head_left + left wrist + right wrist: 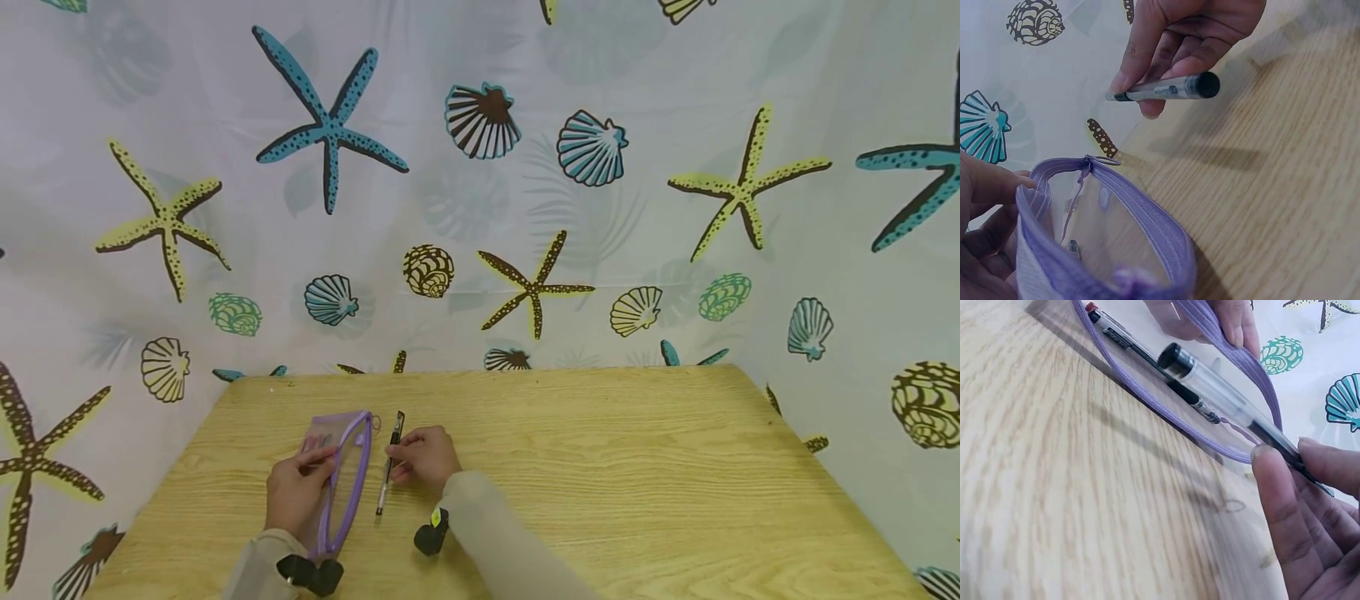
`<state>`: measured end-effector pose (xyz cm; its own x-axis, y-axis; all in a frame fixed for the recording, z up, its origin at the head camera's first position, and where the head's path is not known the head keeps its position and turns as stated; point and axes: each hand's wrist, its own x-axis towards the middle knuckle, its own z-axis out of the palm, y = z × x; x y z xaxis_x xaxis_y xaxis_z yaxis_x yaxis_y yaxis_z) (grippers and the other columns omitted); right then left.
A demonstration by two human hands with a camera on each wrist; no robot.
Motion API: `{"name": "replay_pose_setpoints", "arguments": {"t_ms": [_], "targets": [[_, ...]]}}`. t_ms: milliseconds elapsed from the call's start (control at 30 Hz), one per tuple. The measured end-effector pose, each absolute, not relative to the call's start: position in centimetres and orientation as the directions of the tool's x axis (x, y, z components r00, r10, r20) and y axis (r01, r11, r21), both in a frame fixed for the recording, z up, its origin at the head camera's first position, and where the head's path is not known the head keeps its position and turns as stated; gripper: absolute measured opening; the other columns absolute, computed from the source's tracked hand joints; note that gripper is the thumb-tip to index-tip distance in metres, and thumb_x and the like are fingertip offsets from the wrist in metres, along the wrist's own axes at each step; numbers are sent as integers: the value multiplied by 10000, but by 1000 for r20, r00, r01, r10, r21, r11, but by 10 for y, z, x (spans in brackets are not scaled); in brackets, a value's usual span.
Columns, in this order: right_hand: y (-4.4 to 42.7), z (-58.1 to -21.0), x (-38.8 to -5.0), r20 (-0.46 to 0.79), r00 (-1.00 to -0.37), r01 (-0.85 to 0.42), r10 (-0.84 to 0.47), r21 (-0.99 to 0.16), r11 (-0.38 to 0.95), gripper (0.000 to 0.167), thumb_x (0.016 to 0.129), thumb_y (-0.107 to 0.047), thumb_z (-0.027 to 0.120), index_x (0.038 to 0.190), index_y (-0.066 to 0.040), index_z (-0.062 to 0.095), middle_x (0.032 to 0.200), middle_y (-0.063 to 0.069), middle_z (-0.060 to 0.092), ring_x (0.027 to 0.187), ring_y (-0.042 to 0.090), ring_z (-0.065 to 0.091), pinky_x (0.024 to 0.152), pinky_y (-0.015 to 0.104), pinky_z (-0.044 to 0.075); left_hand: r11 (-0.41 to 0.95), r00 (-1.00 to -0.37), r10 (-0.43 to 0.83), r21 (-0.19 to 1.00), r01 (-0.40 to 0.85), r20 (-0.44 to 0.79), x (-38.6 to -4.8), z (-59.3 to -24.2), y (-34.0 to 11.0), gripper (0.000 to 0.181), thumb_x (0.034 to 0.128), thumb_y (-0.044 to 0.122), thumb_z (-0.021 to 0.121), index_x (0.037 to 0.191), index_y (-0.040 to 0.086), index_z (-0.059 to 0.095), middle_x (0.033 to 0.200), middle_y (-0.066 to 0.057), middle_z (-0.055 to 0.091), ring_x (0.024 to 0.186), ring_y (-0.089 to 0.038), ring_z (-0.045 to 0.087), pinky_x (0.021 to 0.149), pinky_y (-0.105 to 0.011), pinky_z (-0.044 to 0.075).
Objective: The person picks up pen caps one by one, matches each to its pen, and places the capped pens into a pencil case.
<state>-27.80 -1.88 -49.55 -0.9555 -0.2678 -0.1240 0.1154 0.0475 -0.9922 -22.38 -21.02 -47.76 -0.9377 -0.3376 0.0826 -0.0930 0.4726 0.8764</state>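
Note:
On the left part of the table lies a see-through pencil pouch (358, 481) with purple zipper edging. Its mouth gapes, as the left wrist view shows. My left hand (294, 493) pinches one side of the purple rim (1030, 212) between thumb and fingers. Just right of the pouch, my right hand (429, 454) pinches a clear-barrelled gel pen (1222, 394) with black ends around its middle. The pen is held above the table, apart from the pouch. Inside the pouch, a pen with a red end (1127, 345) shows in the right wrist view.
The wooden table (615, 483) extends to the right of both hands. A white curtain (465, 208) printed with starfish and shells hangs behind and along the sides. Small black devices (431, 535) sit at both wrists. A ring pull (377, 422) hangs at the pouch's far end.

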Motion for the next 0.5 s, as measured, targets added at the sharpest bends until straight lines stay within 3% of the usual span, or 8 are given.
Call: {"name": "replay_pose_setpoints", "arguments": {"t_ms": [500], "targets": [[-47,-497,-272,-171,-955,162,-243,-985,58,108,846,-57,723,823,25,657,650,131,679,507,201,657,507,319,553,487,-937,-343,866,-114,70,-224,-478,-212,224,883,63,673,1090,-13,715,846,-83,699,717,-103,560,576,-178,451]]}}
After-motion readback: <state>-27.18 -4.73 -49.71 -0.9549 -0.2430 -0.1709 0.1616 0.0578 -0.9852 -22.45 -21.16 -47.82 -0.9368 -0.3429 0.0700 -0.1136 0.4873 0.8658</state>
